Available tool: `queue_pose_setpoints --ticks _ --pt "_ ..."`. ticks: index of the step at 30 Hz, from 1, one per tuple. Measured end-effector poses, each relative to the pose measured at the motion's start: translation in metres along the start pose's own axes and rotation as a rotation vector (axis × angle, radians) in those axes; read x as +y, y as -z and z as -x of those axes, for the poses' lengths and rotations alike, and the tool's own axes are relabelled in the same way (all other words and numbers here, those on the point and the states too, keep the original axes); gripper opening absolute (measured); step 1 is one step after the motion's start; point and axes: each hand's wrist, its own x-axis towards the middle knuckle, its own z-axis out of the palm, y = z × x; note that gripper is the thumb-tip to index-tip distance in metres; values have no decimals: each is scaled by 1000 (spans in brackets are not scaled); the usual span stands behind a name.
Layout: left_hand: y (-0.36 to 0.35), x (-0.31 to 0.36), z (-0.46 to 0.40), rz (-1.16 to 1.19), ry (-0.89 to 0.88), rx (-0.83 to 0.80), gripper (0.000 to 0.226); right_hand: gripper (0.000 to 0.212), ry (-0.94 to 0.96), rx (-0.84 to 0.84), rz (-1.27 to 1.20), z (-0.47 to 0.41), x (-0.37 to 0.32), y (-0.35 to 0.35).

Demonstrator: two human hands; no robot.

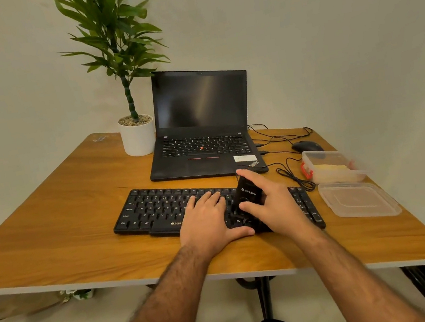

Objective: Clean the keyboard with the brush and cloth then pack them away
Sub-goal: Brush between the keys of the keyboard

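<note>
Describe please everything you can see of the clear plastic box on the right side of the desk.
The clear plastic box stands upright and open near the desk's right edge, beside the mouse. It looks like thin transparent plastic, rectangular, with a red clip on its left end. Something pale yellow lies inside; what it is cannot be told. Its clear lid lies flat just in front of it. Neither hand touches it.

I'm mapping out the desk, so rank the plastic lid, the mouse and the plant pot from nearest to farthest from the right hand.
From the right hand:
1. Plastic lid, just to its right on the table.
2. Mouse, farther back on the right, behind the container.
3. Plant pot, far back left, beside the laptop.
</note>
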Motion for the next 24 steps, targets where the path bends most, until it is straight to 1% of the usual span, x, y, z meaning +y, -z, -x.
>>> queue_pose_setpoints --ticks 3,4,7,9,13,15,17,20,22,24 --pt "-1 0 0 -7 1 4 114 73 9 -140 24 0 1 16" --pt "-1 0 0 -10 1 4 114 73 11 -145 36 -1 1 20" --pt "-1 0 0 -20 -1 8 114 74 12 -38 49 -2 -3 17" --pt "0 1 1 -16 -1 6 114 73 18 -5 30 1 -3 9" --pt "1 2 1 -5 11 -2 113 72 38 -136 34 3 -1 17" --pt "1 3 1 -17 8 -8 113 72 26 -163 47 2 1 29" --pt "1 3 2 -37 7 -11 113 72 -6 -80 14 4 2 40" --pt "2 5 1 -86 -38 -24 111 74 -68 216 -168 5 6 51" --pt "3 12 -2 -124 -94 -23 111 75 -99 388 -219 2 11 56" --pt "3 24 -6 -128 -126 -35 110 74 -134 457 -207 -4 19 55"
